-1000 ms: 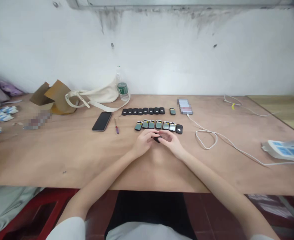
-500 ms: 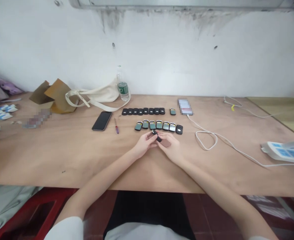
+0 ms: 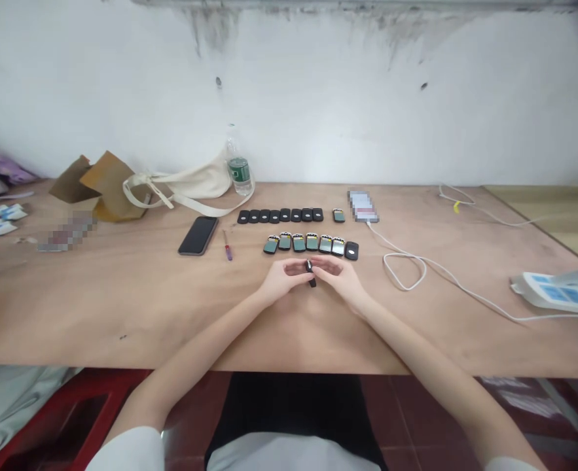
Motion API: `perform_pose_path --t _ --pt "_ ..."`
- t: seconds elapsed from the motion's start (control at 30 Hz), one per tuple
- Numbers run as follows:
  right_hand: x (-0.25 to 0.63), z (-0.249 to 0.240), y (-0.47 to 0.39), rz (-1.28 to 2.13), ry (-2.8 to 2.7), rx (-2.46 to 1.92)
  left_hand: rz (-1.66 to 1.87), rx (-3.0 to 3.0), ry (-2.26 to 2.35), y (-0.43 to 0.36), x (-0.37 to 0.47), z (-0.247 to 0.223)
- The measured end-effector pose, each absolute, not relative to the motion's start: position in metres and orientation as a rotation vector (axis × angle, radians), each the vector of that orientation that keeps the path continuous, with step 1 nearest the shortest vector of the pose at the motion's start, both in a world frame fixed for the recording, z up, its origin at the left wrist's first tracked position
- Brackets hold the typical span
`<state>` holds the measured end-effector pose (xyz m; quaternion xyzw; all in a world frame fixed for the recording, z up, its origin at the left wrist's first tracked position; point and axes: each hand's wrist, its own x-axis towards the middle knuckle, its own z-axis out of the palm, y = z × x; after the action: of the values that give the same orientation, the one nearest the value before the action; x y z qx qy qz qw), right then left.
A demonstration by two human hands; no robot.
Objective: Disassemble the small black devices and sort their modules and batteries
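Observation:
Between my left hand (image 3: 281,279) and my right hand (image 3: 338,277), a small black key fob (image 3: 311,275) stands on edge, pinched by the fingertips of both. Just beyond my hands is a row of opened key fobs (image 3: 311,243) with greenish or silvery insides showing. A closed black fob (image 3: 351,250) with a pale oval mark ends that row on the right. Further back lie several closed black fobs (image 3: 285,215) side by side, and one opened fob (image 3: 338,215) sits to their right.
Left of the rows lie a screwdriver (image 3: 228,252) and a dark phone (image 3: 198,235). Behind stand a water bottle (image 3: 240,171) and a cream bag (image 3: 200,183). A second phone (image 3: 362,206) trails a white cable (image 3: 446,277) towards a power strip (image 3: 558,294) at right.
The fob has turned more upright and edge-on between my fingers. The brownish flat area seen under my right hand no longer shows. The view has shifted slightly.

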<state>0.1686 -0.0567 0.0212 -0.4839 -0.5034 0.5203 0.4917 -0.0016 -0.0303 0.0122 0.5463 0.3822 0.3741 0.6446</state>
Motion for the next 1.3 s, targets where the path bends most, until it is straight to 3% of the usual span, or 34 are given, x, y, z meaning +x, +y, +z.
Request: perform_pose_path --t 0.3,0.7,1.3 --pt "0.1728 0.0148 -0.0533 1.299 -1.162 -1.203 0.727 1.265 0.859 -0.0331 -0.0021 0.0161" --pt "0.1735 0.0212 -0.0561 1.405 -1.179 -1.259 0.831 1.279 0.934 -0.0325 -0.0008 0.0154" --pt "0.1705 0.0164 -0.0552 1.321 -1.256 -1.203 0.763 1.435 1.011 -0.0318 -0.0004 0.0067"
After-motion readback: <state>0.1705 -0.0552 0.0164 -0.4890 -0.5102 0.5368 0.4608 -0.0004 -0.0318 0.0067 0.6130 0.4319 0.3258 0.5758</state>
